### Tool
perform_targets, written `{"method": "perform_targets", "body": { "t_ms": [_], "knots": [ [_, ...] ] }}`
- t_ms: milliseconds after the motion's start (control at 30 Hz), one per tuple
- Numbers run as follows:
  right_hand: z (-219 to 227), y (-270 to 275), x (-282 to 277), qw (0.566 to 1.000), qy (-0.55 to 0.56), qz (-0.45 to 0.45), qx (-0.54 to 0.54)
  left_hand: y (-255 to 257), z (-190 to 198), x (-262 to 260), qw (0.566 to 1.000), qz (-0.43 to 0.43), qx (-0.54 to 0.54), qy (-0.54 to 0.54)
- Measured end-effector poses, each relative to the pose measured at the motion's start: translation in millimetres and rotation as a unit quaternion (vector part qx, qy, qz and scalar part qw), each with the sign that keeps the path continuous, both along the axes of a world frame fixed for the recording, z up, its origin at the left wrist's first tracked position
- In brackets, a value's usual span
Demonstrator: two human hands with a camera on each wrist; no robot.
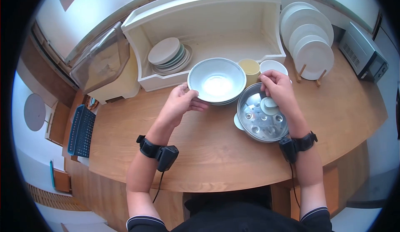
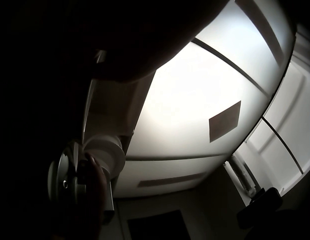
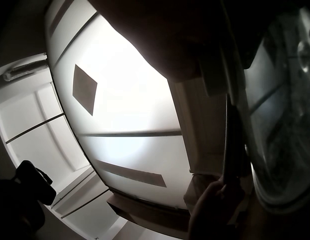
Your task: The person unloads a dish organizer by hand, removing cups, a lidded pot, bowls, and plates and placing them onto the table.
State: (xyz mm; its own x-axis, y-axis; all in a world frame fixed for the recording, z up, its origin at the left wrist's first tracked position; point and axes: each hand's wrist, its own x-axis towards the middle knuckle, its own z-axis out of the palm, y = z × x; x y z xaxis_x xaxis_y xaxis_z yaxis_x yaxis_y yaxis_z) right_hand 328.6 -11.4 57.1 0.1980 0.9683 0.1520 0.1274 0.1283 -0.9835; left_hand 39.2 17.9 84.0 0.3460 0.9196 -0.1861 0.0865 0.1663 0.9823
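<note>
1. Hands apart. My left hand (image 1: pixel 177 102) grips the near-left edge of the stacked bowls (image 1: pixel 216 80), thumb at the rim, fingers lower down; presumably this steadies the whole stack from one side. Whether the stack is raised off the table (image 1: pixel 200 152): cannot tell.
2. My right hand (image 1: pixel 278 89) is over the far part of the glass lid (image 1: pixel 256 115), fingers bent, thumb and fingertips close together. Whether they pinch anything: cannot tell. The lid knob (image 1: pixel 268 106) is beside this hand.
3. Position: bowls in front of the white shelf (image 1: pixel 221 36), left of the lidded pan, openings upward, nested probably to save room. The yellow cup (image 1: pixel 250 70) and white bowl (image 1: pixel 273 67) are just behind the pan.
4. Small plates (image 1: pixel 164 50) lie piled inside the shelf; larger plates (image 1: pixel 313 59) stand on edge in wooden supports (image 1: pixel 320 78), likely to keep them upright.
</note>
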Motion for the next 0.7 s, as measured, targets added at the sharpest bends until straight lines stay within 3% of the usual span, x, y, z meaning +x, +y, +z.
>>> {"method": "perform_targets", "body": {
  "t_ms": [700],
  "knots": [
    [-3, 3, 1, 1.0, -0.013, -0.003, -0.003, 2, -13, -3, 1.0, -0.011, -0.007, -0.014]
  ]
}}
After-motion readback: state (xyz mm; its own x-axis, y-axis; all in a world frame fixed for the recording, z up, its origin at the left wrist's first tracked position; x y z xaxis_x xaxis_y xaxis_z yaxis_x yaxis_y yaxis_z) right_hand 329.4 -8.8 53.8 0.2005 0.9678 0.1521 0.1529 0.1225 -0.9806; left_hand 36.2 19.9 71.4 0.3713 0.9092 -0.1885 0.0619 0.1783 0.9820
